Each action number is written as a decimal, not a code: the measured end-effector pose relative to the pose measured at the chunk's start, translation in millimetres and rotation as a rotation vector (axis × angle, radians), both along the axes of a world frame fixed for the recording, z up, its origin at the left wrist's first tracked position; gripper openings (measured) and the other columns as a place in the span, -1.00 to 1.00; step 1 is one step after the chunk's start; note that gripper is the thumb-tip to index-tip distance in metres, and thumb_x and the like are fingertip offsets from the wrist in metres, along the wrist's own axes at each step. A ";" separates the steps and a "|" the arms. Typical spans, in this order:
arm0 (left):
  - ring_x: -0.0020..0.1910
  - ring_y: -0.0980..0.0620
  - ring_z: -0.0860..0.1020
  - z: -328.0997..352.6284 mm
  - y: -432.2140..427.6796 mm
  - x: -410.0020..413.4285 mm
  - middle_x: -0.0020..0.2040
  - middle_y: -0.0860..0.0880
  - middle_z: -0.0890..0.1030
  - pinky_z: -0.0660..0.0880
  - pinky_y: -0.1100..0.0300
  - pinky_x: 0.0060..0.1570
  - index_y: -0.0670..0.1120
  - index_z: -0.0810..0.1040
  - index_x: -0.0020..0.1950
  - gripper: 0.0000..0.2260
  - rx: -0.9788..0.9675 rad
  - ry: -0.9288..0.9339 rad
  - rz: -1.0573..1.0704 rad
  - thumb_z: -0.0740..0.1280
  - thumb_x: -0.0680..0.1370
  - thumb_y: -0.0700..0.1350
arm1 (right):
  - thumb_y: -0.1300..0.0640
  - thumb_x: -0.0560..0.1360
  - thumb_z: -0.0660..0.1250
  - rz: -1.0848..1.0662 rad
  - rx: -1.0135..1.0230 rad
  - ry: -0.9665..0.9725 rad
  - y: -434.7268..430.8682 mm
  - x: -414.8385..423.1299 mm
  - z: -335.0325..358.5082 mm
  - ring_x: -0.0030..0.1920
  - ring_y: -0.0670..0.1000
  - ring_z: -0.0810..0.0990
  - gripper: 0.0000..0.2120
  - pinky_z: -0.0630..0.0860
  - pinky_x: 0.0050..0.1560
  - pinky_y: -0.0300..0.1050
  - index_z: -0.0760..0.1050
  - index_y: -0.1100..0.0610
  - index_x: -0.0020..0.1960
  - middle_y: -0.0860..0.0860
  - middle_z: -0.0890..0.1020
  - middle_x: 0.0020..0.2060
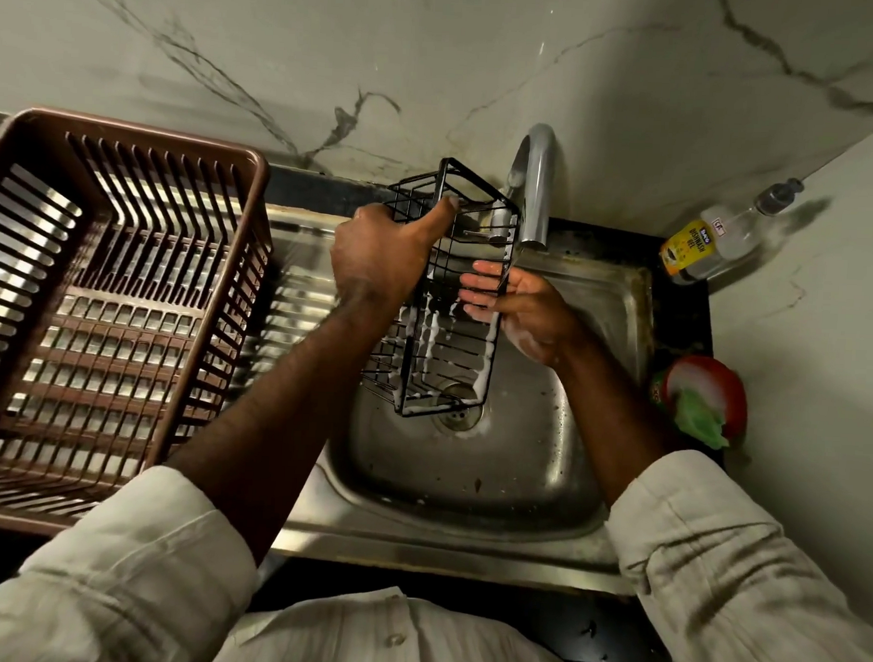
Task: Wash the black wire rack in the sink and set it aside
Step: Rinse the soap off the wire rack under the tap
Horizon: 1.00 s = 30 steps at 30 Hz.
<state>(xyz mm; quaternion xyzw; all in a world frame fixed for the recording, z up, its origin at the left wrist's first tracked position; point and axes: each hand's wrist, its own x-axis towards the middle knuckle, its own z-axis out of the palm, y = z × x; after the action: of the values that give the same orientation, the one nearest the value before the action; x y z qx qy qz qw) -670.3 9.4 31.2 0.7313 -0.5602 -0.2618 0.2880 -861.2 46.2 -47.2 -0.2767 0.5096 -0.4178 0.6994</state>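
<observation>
two hands (383,258) (518,312) on one black wire rack (492,348), one sink (468,465)

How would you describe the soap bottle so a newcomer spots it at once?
Start at the steel sink and go to its chrome faucet. To the faucet's right, in the wall corner, is the soap bottle. It is clear, with a pump top and yellow label; the red-and-green item nearer the person is round and opaque.
</observation>
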 end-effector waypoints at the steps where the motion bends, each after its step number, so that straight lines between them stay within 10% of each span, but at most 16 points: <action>1: -0.42 0.07 0.51 -0.8 -1.6 -0.1 -0.37 -0.04 0.58 0.39 0.18 -0.46 -0.14 0.59 -0.24 -0.25 0.005 0.025 0.001 0.21 0.34 0.59 | 0.56 0.52 0.09 -0.014 0.004 -0.022 -1.1 -0.3 1.1 0.30 0.29 0.55 -0.49 0.54 0.27 0.13 0.35 0.33 0.44 0.31 0.53 0.32; 10: -0.38 0.02 0.44 -18.7 1.3 9.5 -0.33 -0.04 0.49 0.35 0.16 -0.43 -0.19 0.55 -0.19 -0.30 0.102 0.305 0.010 0.32 0.32 0.50 | 0.16 0.48 0.08 0.004 0.174 -0.095 -7.2 -6.4 4.6 0.30 0.33 0.54 -0.45 0.36 0.42 0.30 0.39 0.37 0.41 0.35 0.56 0.26; 16: -0.13 -0.23 0.69 -25.3 2.7 8.8 -0.13 -0.20 0.70 0.65 -0.25 -0.21 -0.17 0.62 -0.09 -0.30 0.189 0.575 0.097 0.42 0.25 0.48 | -0.18 0.51 0.18 -0.023 0.151 -0.157 -9.4 -13.0 -4.0 0.18 0.24 0.63 -0.36 0.51 0.25 0.11 0.47 0.32 0.34 0.26 0.64 0.17; 20: -0.20 -0.21 0.71 -26.6 3.9 1.9 -0.17 -0.17 0.72 0.66 -0.07 -0.31 -0.08 0.62 -0.12 -0.66 0.234 0.758 0.110 0.44 0.47 0.21 | -0.39 0.33 0.39 0.045 0.154 -0.110 -9.8 -19.9 -1.7 0.22 0.21 0.60 -0.12 0.60 0.07 0.02 0.45 0.26 0.36 0.26 0.58 0.25; 23: -0.20 -0.19 0.71 -32.4 2.6 2.4 -0.15 -0.16 0.73 0.61 0.05 -0.33 -0.12 0.66 0.01 -0.57 0.265 0.803 0.091 0.41 0.47 0.25 | -0.43 0.13 0.54 0.088 0.130 -0.122 -5.7 -24.2 -1.1 0.27 0.23 0.58 0.02 0.54 0.21 0.08 0.48 0.25 0.33 0.29 0.56 0.28; 30: -0.25 -0.15 0.67 -37.7 3.2 -5.6 -0.12 -0.19 0.73 0.59 0.01 -0.27 -0.12 0.64 0.11 -0.55 0.298 0.877 0.068 0.37 0.51 0.25 | -0.56 0.24 0.30 0.116 0.109 -0.023 -1.6 -36.8 1.6 0.33 0.25 0.54 0.04 0.33 0.46 0.23 0.45 0.24 0.39 0.29 0.56 0.29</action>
<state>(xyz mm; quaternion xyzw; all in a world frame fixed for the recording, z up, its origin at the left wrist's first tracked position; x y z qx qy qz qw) -675.8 12.6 -6.4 0.6030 -0.3173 -0.6143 0.3980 -898.1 44.7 -45.6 -0.2624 0.5068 -0.3512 0.7423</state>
